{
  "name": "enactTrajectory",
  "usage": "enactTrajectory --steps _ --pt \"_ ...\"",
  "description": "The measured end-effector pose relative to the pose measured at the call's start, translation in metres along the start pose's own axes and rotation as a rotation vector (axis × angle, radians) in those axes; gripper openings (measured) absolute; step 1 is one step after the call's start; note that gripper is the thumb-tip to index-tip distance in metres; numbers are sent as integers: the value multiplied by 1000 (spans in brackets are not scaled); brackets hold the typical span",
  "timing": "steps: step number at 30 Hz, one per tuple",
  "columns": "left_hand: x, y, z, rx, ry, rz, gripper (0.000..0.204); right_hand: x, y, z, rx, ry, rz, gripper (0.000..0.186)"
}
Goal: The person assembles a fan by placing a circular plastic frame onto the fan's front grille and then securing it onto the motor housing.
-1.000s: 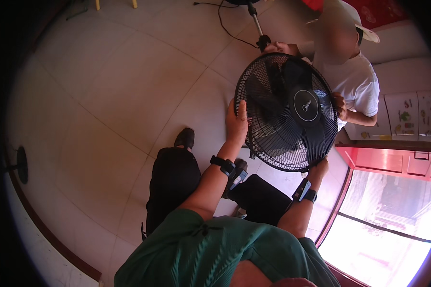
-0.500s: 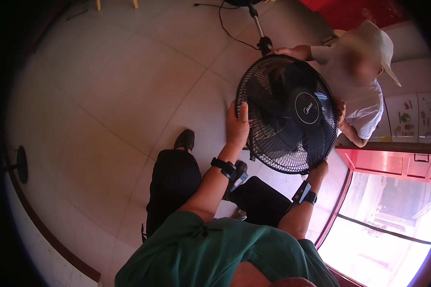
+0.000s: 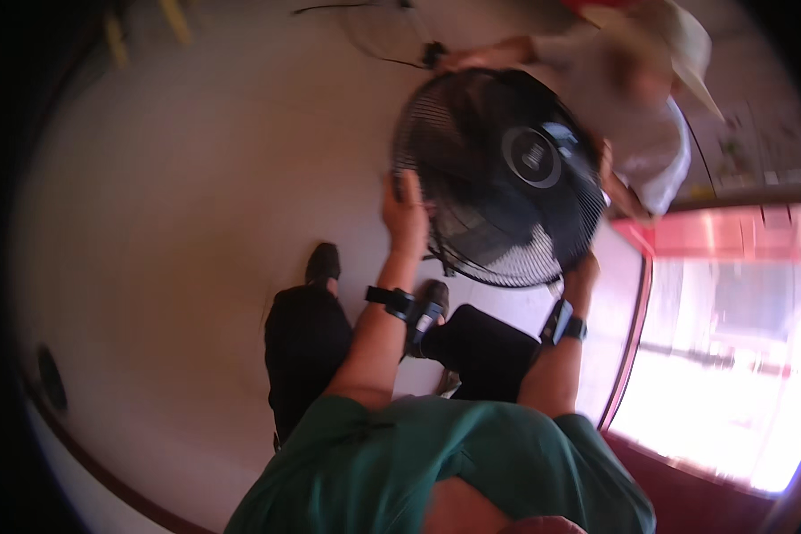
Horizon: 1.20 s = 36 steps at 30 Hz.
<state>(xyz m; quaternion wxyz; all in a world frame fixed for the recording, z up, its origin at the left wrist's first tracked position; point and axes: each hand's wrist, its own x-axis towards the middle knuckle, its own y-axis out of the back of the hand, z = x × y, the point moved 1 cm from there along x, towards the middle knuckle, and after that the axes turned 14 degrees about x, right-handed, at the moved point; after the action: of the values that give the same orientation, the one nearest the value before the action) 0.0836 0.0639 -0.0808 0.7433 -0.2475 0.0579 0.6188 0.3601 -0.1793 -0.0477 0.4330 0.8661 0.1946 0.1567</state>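
A black pedestal fan's round head [image 3: 472, 191], with its wire guard and dark blades, is held up in front of me. My left hand [image 3: 404, 214] grips the guard's left edge, thumb on the front. At the lower right rim, my right hand [image 3: 584, 269] is closed on the guard, its fingers mostly hidden behind it. A co-worker in a white cap [image 3: 685, 53] and pale shirt faces me across the fan. One co-worker's hand [image 3: 472, 59] is by the top of the guard, and the other is at its right side.
Pale floor tiles [image 3: 196, 222] stretch to the left. A black cord [image 3: 338, 7] and part of a stand are at the top. Yellow legs [image 3: 176, 20] show at the upper left, a dark round object [image 3: 52, 378] near the left wall. A bright red-framed glass door [image 3: 703, 374] is at right.
The view has turned and blurred. In the picture, the fan head sits farther left and up, with my hands and the co-worker's still at its guard.
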Motion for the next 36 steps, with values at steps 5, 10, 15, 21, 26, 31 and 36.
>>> enactTrajectory --steps 5,10,15,21,26,31,36 --pt "14 5 -11 153 -211 101 53 10 -19 -20 1515 -508 315 17" --pt "1 -4 -2 168 -151 23 59 12 -16 -1 1710 -528 474 15" --pt "12 5 -12 165 -108 -4 60 8 -8 -28 1770 -590 533 14" --pt "0 5 -1 118 53 -125 63 4 -5 -43 1729 -611 558 11" --pt "1 10 -6 191 16 -154 67 4 -4 -52 1674 -627 706 14" --pt "-4 1 -6 210 33 -192 69 10 -12 -41 1481 -605 783 9" --pt "-10 -2 -2 278 77 -169 70 7 -11 -42 1151 -386 790 26"
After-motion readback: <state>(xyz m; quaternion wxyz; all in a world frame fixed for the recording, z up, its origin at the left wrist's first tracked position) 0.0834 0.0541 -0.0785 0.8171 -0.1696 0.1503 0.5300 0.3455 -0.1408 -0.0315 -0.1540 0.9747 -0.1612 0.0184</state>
